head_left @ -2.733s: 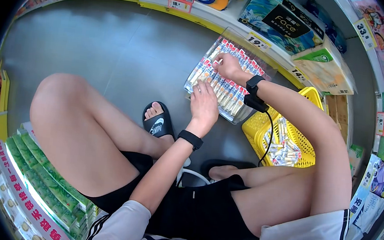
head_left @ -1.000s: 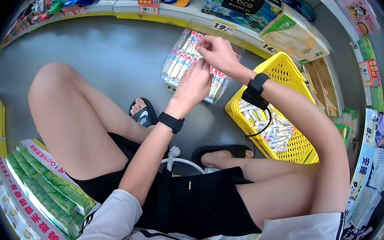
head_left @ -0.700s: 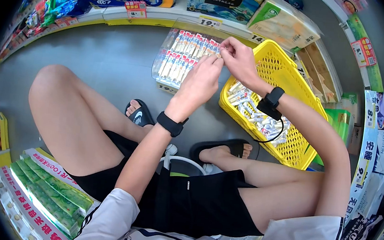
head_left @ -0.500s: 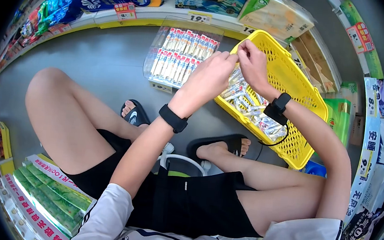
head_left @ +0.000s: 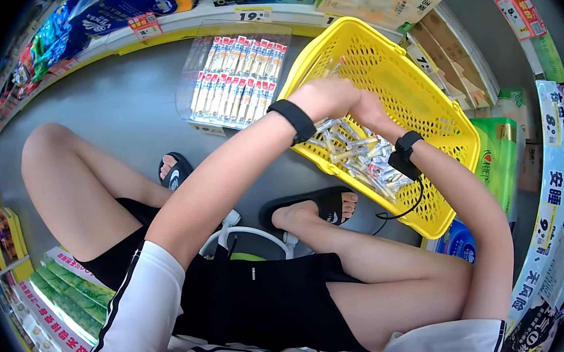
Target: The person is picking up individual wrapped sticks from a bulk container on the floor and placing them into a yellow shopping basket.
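My left hand (head_left: 326,100) is closed over the near left part of the yellow basket (head_left: 456,165), with the red tip of a thin wrapped stick (head_left: 339,65) jutting out beyond it. Against it, my right hand (head_left: 371,111) is closed too, and its fingertips are hidden. Under both hands, many wrapped sticks (head_left: 371,163) lie loose and jumbled in the basket. Left of the basket, a clear box (head_left: 185,92) holds two rows of upright-packed sticks (head_left: 237,80) with red ends.
Shelves with tissue packs (head_left: 132,2) curve along the back, and more packs (head_left: 498,156) stand at the right. My legs and black sandals (head_left: 320,207) are in front of the basket. A black cable (head_left: 411,212) hangs from the right wristband.
Both hands have come down from above the basket's left rim to over its inside, still together. The view has shifted, so basket and box appear further left.
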Demonstrator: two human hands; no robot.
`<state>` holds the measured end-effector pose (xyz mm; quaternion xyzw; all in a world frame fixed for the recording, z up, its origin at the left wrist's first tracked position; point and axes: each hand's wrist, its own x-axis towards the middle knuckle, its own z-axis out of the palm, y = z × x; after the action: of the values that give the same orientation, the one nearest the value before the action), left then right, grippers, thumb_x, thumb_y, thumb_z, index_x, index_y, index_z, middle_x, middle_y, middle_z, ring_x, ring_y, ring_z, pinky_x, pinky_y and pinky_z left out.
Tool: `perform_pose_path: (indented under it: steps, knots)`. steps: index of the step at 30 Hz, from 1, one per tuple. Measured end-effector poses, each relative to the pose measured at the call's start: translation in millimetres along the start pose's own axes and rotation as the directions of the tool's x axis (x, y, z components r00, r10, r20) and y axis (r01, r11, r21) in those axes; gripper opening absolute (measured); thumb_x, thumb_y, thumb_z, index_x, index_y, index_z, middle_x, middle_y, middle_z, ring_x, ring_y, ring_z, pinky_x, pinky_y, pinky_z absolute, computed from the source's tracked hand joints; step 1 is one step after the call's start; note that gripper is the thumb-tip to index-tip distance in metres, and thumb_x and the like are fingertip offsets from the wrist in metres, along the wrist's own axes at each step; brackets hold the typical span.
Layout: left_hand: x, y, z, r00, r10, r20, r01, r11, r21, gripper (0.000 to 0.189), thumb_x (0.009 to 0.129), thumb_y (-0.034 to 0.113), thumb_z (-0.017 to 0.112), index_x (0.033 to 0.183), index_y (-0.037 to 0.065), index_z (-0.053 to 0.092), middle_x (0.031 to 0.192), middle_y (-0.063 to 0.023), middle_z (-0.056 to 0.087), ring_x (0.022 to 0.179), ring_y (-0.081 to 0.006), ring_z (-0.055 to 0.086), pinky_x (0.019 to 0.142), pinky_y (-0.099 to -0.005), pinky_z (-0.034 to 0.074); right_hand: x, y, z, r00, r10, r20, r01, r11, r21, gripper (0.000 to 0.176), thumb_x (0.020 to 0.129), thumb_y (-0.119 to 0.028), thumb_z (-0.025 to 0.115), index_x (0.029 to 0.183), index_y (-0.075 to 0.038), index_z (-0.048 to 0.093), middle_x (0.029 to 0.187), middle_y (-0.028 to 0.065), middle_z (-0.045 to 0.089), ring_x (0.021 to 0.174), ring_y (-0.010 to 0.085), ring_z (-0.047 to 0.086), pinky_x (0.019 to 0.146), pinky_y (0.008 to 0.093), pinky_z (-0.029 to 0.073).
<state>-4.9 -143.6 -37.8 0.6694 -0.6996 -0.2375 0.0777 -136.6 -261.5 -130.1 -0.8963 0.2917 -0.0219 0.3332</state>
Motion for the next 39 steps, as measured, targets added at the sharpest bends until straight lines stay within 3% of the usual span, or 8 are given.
perform_pose_path:
  steps: [2, 7, 10, 13, 23, 26, 34, 39]
  knots:
    - [14, 8, 0, 0.989, -0.097, 0.109, 0.095, 0.995, 0.025, 0.026, 0.087, 0.011, 0.062, 0.107, 0.001, 0.075, 0.113, -0.0205, 0.073, 0.104, -0.0341, 0.072, 0.088, -0.042, 0.057, 1, 12, 9, 0.982, -0.147, 0.117, 0.142, 0.988, 0.053, 0.032, 0.088, -0.014, 0.055, 0.113, -0.002, 0.069, 0.114, 0.0278, 0.068, 0.112, 0.044, 0.063, 0.095, 0.0464, 0.05]
    - [50, 7, 29, 0.972, -0.126, 0.2, 0.083, 0.974, 0.209, 0.024, 0.081, 0.01, 0.066, 0.103, 0.004, 0.076, 0.105, -0.0214, 0.073, 0.096, -0.0354, 0.073, 0.082, -0.0449, 0.057, -7, 40, 33, 0.914, -0.141, 0.381, 0.155, 0.988, -0.007, 0.041, 0.086, -0.018, 0.057, 0.124, -0.007, 0.064, 0.124, 0.0237, 0.065, 0.117, 0.0426, 0.06, 0.099, 0.046, 0.049]
    - [63, -3, 52, 0.96, -0.134, 0.247, 0.059, 0.955, 0.29, 0.024, 0.085, 0.017, 0.064, 0.103, 0.006, 0.076, 0.105, -0.019, 0.074, 0.096, -0.0342, 0.073, 0.081, -0.0439, 0.058, -17, 7, 11, 0.841, 0.06, 0.537, 0.162, 0.921, -0.355, 0.043, 0.081, -0.021, 0.062, 0.122, -0.007, 0.066, 0.128, 0.0196, 0.062, 0.118, 0.0379, 0.06, 0.099, 0.0464, 0.048]
    - [64, -19, 71, 0.986, -0.067, 0.15, 0.033, 0.976, 0.217, 0.026, 0.084, 0.02, 0.065, 0.103, 0.007, 0.078, 0.103, -0.0175, 0.075, 0.096, -0.0312, 0.073, 0.084, -0.041, 0.059, -15, 24, 17, 0.839, -0.042, 0.543, 0.287, 0.881, -0.375, 0.045, 0.08, -0.022, 0.063, 0.123, -0.007, 0.064, 0.128, 0.017, 0.062, 0.118, 0.0356, 0.059, 0.1, 0.0474, 0.046]
    - [55, -29, 68, 0.875, -0.275, 0.399, 0.216, 0.958, 0.188, 0.029, 0.086, 0.024, 0.065, 0.11, 0.012, 0.076, 0.112, -0.0192, 0.073, 0.107, -0.0335, 0.07, 0.092, -0.0424, 0.055, -18, 33, 17, 0.885, -0.137, 0.445, 0.238, 0.955, -0.179, 0.047, 0.08, -0.016, 0.064, 0.127, -0.009, 0.061, 0.133, 0.0118, 0.057, 0.126, 0.0319, 0.052, 0.106, 0.0453, 0.041]
    - [53, -21, 65, 0.886, -0.269, 0.378, 0.23, 0.962, 0.144, 0.031, 0.089, 0.031, 0.066, 0.108, 0.01, 0.077, 0.114, -0.0176, 0.073, 0.108, -0.0308, 0.07, 0.095, -0.0405, 0.055, -16, 20, 14, 0.834, -0.066, 0.548, 0.287, 0.9, -0.328, 0.046, 0.08, -0.018, 0.064, 0.126, -0.012, 0.065, 0.147, 0.0075, 0.048, 0.133, 0.0307, 0.043, 0.11, 0.0435, 0.037]
    - [56, -27, 80, 0.888, -0.273, 0.37, 0.247, 0.962, 0.118, 0.032, 0.089, 0.03, 0.063, 0.109, 0.01, 0.077, 0.117, -0.0169, 0.072, 0.111, -0.0317, 0.069, 0.096, -0.0413, 0.054, -28, 25, 22, 0.844, -0.096, 0.528, 0.373, 0.812, -0.45, 0.046, 0.083, -0.024, 0.063, 0.128, -0.016, 0.067, 0.146, 0.0055, 0.049, 0.133, 0.031, 0.04, 0.109, 0.0435, 0.037]
    - [60, -29, 81, 0.882, -0.241, 0.406, 0.216, 0.971, 0.106, 0.034, 0.089, 0.027, 0.063, 0.121, 0.022, 0.073, 0.118, -0.016, 0.072, 0.111, -0.0325, 0.068, 0.095, -0.042, 0.055, -33, 33, 25, 0.863, -0.165, 0.478, 0.392, 0.814, -0.428, 0.041, 0.086, -0.026, 0.062, 0.125, -0.017, 0.07, 0.139, 0.0047, 0.052, 0.13, 0.03, 0.04, 0.107, 0.0437, 0.037]
